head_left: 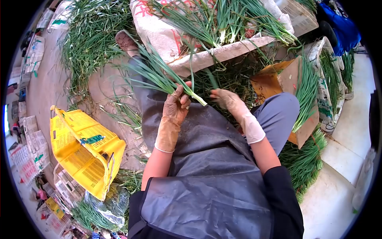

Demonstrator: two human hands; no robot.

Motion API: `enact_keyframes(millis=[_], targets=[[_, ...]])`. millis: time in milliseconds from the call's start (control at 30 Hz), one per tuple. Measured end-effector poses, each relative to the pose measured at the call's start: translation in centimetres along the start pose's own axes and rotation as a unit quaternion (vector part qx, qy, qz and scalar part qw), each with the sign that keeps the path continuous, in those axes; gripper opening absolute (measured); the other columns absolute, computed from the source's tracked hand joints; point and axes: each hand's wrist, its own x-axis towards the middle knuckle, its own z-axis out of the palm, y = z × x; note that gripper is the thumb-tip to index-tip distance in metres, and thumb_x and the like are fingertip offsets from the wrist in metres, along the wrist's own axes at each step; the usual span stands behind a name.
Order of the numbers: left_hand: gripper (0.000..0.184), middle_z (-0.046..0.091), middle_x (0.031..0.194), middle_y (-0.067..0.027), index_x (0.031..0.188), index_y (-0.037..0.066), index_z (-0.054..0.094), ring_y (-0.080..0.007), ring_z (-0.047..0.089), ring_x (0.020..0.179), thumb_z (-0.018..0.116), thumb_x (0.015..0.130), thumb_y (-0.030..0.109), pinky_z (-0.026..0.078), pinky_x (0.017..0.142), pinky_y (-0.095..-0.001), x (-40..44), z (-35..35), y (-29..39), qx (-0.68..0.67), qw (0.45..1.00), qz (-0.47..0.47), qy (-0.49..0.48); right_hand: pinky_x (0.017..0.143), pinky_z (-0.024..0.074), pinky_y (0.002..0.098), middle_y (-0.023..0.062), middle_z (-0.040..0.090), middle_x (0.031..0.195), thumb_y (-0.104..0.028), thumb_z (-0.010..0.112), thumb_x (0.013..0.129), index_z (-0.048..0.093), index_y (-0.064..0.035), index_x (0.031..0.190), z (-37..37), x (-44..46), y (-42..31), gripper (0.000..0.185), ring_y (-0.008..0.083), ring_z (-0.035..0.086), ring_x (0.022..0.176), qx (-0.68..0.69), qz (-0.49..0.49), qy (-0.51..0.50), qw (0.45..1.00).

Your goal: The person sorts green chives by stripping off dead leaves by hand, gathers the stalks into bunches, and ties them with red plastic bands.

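Observation:
In my gloved left hand (177,101), a small bunch of green onions (159,75) is gripped around the stems. Their pale root ends point down to the right, and the leaves fan out to the upper left. My gloved right hand (230,102) is just right of those stems and somewhat blurred by motion. Its fingers are bent together, with a blurred green leaf (212,79) at the fingertips. Both hands are above the dark apron (207,135) on my lap. More green onions (227,26) lie on the white sack (153,34) in front of me.
A yellow plastic crate (85,139) lies tipped at my left. Loose green leaves (93,44) are heaped on the floor at upper left. To my right is an open cardboard box (286,75) with green onions against it, and more bundles (306,159) lie below.

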Motion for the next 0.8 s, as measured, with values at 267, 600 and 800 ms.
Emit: enact_keyframes(millis=[267, 600, 800], targets=[[0.021, 0.063, 0.096, -0.0103, 0.104, 0.002, 0.054, -0.0059, 0.042, 0.051, 0.059, 0.084, 0.005, 0.033, 0.041, -0.0182, -1.0, 1.5, 1.1, -0.009, 0.999, 0.033, -0.043, 0.065, 0.0442, 0.0249, 0.0036, 0.058, 0.075, -0.02, 0.061, 0.083, 0.06, -0.0016, 0.087, 2.3, 0.6, -1.0, 0.018, 0.0127, 0.053, 0.065, 0.372, -0.01, -0.12, 0.92], [0.022, 0.062, 0.083, -0.0064, 0.101, 0.002, 0.055, -0.004, 0.039, 0.05, 0.063, 0.082, 0.007, 0.03, 0.043, -0.0175, -1.1, 3.8, 1.2, 0.194, 0.972, 0.101, 0.091, 0.074, 0.0461, 0.0262, 0.0076, 0.063, 0.091, -0.021, 0.064, 0.083, 0.052, -0.0016, 0.115, 3.6, -1.4, -3.7, 0.039, 0.0134, 0.058, 0.082, -0.152, -0.141, -0.085, 0.975], [0.025, 0.053, 0.065, 0.0019, 0.096, 0.0, 0.062, -0.0042, 0.045, 0.053, 0.067, 0.08, 0.018, 0.028, 0.043, -0.0173, -0.7, 2.6, 0.6, 0.183, 0.982, 0.028, 0.048, 0.062, 0.0439, 0.0219, -0.0002, 0.059, 0.074, -0.015, 0.061, 0.085, 0.057, -0.0066, 0.085, 5.6, 0.7, -1.1, 0.01, 0.0076, 0.055, 0.065, 0.243, -0.059, -0.112, 0.962]])
